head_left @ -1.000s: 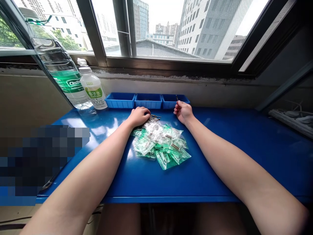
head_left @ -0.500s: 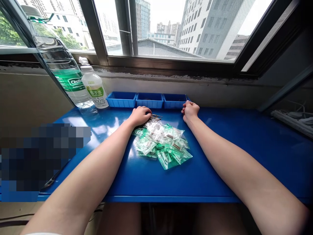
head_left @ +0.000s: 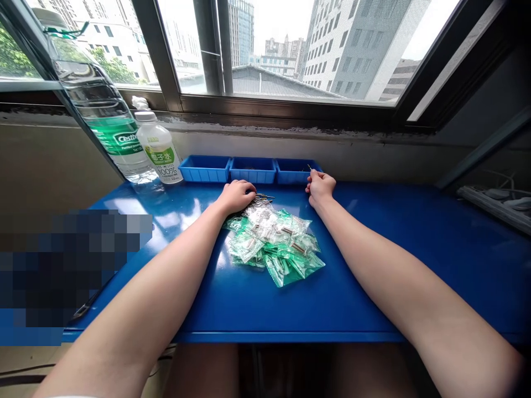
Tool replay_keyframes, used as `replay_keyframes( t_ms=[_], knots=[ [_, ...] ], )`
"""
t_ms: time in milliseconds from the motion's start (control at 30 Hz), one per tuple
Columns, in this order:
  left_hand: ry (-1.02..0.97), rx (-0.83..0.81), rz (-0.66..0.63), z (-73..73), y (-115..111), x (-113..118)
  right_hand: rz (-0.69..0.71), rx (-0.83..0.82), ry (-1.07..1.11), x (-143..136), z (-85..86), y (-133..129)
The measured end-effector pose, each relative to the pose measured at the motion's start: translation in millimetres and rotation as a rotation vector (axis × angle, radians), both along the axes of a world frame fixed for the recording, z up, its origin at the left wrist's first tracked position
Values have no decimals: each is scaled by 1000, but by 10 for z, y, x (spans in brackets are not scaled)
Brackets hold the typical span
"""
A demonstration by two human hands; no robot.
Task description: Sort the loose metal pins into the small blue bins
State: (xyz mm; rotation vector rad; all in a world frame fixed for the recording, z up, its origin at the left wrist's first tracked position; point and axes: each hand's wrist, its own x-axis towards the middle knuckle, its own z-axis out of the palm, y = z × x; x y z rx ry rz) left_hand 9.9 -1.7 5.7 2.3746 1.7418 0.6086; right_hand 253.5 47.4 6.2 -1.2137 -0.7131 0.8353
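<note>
Pinched in my right hand (head_left: 321,187) is a thin metal rod (head_left: 310,167), its tip tilted up over the front edge of the right blue bin (head_left: 293,176). My left hand (head_left: 237,197) rests on the table with its fingers curled, at the left side of a small pile of similar thin metal rods (head_left: 264,197). What the left fingers hold, if anything, is hidden. Just in front of the rods lies a heap of clear and green plastic packets (head_left: 276,243), some with dark rods showing inside.
The middle bin (head_left: 253,176) and left bin (head_left: 205,174) stand in a row with the right one along the wall. Left of them are a small white-capped bottle (head_left: 160,149) and a large water bottle (head_left: 112,121). A power strip (head_left: 493,202) lies far right on the blue table (head_left: 265,309).
The rod in my right hand has tipped leftward, towards the inside of the right bin. My left hand rests in the same place, and the packets have not moved.
</note>
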Motion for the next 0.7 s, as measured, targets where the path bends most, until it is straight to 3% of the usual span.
replay_keyframes(
  t_ms=[467, 567, 700],
  knots=[
    [5, -4, 1, 1, 0, -6, 77, 37, -82, 2, -31, -6],
    [2, 0, -1, -4, 5, -6, 184, 76, -133, -32, -5, -76],
    [-2, 8, 3, -10, 3, 0, 469, 194, -346, -96, 17, -217]
  ],
)
